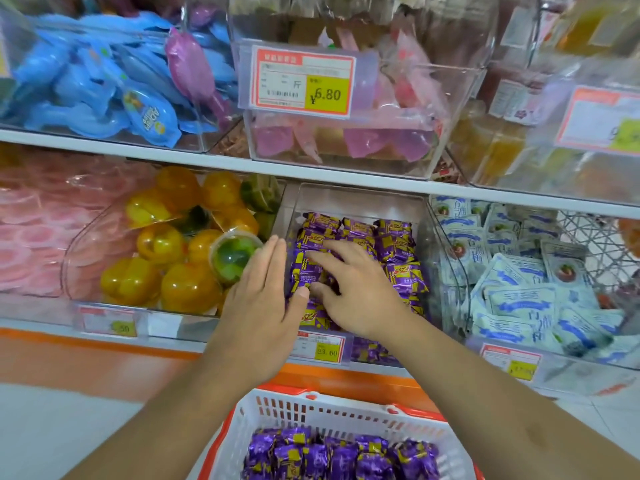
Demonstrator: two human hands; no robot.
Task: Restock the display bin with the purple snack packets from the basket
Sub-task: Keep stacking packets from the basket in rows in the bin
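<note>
Both hands reach into the clear display bin (356, 199) on the lower shelf: the left hand (258, 306) stands edge-on with straight, closed-together fingers pressed against the left side of the purple snack packets (391, 244), its thumb touching a packet, while the right hand (349, 289) lies spread over the same stack with loosely bent fingers resting on the wrappers, gripping nothing that can be seen. The packets fill the bin in rows, purple with yellow zigzag print; their red lettering is too small to read. On the bin's front edge a price tag (317, 348) reads 23.60. Directly below the bin, a white slatted basket (311, 414) with an orange rim holds more of the same purple packets (343, 455), heaped at its bottom. Just left of the bin, a clear bin of yellow and green jelly cups (166, 258) sits close against the left hand's knuckles. Right of the bin lie pale blue-and-white sachets (519, 292) with Chinese characters. Above the bin, a white shelf edge (311, 171) overhangs its back, narrowing the opening; on that shelf a bin of pink packs bears a tag (304, 81) reading ¥6.80, with blue pouches (104, 77) to its left.
</note>
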